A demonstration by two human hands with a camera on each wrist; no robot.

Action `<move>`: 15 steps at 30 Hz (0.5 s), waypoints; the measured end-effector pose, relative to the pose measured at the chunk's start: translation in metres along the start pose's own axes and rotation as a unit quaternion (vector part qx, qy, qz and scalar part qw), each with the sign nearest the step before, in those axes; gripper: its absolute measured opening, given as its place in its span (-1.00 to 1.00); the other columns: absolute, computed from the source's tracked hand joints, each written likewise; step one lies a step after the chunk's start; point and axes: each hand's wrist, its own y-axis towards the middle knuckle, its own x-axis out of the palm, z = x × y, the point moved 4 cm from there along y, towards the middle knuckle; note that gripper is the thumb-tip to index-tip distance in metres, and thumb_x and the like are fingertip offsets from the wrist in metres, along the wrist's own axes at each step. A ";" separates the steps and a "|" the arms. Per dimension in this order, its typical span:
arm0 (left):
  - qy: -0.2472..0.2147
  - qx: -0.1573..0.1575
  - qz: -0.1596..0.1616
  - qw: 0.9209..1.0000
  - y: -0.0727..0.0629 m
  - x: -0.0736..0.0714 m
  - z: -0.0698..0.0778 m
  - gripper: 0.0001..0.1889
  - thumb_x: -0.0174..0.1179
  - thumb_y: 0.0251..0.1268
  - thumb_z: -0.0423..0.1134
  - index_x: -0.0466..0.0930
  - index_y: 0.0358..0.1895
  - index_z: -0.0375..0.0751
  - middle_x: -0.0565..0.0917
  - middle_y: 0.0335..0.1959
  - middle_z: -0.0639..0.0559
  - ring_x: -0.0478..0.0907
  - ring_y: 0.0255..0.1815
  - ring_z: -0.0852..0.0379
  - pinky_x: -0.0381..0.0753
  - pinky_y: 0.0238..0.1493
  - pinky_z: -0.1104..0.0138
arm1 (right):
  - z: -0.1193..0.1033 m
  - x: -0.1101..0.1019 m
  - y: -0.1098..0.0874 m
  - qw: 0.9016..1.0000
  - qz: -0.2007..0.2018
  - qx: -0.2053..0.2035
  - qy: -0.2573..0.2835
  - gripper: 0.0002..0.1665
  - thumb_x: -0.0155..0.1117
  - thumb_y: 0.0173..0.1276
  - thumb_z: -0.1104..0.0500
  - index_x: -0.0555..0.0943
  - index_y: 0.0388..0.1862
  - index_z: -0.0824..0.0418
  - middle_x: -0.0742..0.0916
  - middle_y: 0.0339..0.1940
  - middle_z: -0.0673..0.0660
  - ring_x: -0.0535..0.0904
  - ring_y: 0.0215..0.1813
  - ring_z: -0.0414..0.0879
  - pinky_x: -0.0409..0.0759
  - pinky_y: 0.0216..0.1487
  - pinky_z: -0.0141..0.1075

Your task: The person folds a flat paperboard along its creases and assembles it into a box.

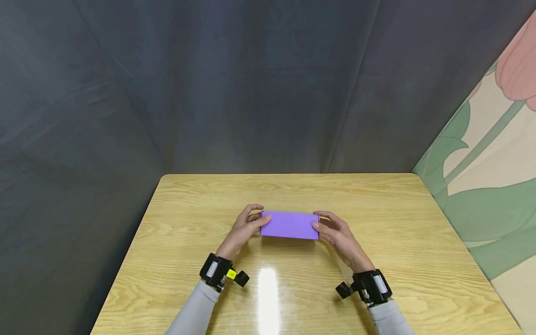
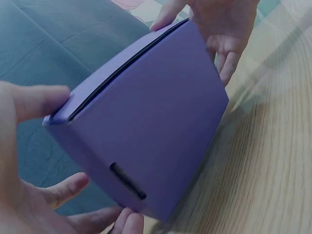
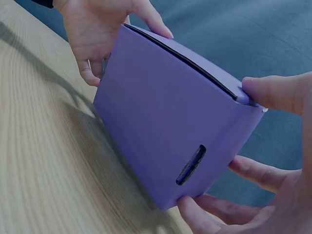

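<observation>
A purple cardboard box is held between two hands over the middle of the table. My left hand grips its left end, the thumb on the top face and the other fingers lower on the side. At the opposite end my right hand grips it in the same way. In the left wrist view the box shows a dark gap along the edge of its lid and a small slot in a lower corner. The right wrist view shows a similar slot on the box. Whether its underside touches the table cannot be told.
The wooden table carries a bright light reflection near its front. Behind it and to the left hangs a dark grey cloth. A flower-patterned curtain borders the right side. Both wrists wear black camera mounts.
</observation>
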 end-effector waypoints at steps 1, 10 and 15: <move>0.001 0.004 -0.002 1.000 0.000 -0.001 0.000 -0.30 0.36 0.46 0.02 0.35 0.50 -0.21 0.55 0.44 -0.27 0.62 0.27 -0.05 0.62 0.27 0.02 | 0.001 0.000 0.000 1.000 -0.002 -0.007 -0.002 -0.26 0.30 0.61 0.10 0.30 0.60 0.38 0.48 0.48 0.41 0.66 0.20 -0.21 0.67 0.24 -0.42; 0.003 0.026 -0.021 0.999 0.001 -0.006 -0.004 -0.24 0.41 0.41 -0.08 0.30 0.55 -0.25 0.44 0.57 -0.27 0.29 0.65 -0.26 0.26 0.66 -0.17 | 0.006 -0.005 0.005 0.998 -0.020 -0.042 -0.032 -0.31 0.32 0.59 0.15 0.36 0.57 0.34 0.43 0.58 0.38 0.58 0.32 -0.25 0.63 0.29 -0.43; -0.007 0.042 -0.049 0.998 0.001 -0.007 -0.005 -0.22 0.41 0.40 -0.20 0.24 0.58 -0.28 0.37 0.62 -0.24 0.31 0.63 -0.29 0.29 0.64 -0.19 | 0.010 -0.007 0.009 0.998 -0.033 -0.057 -0.020 -0.27 0.35 0.56 0.21 0.33 0.58 0.37 0.40 0.61 0.40 0.58 0.36 -0.27 0.62 0.32 -0.43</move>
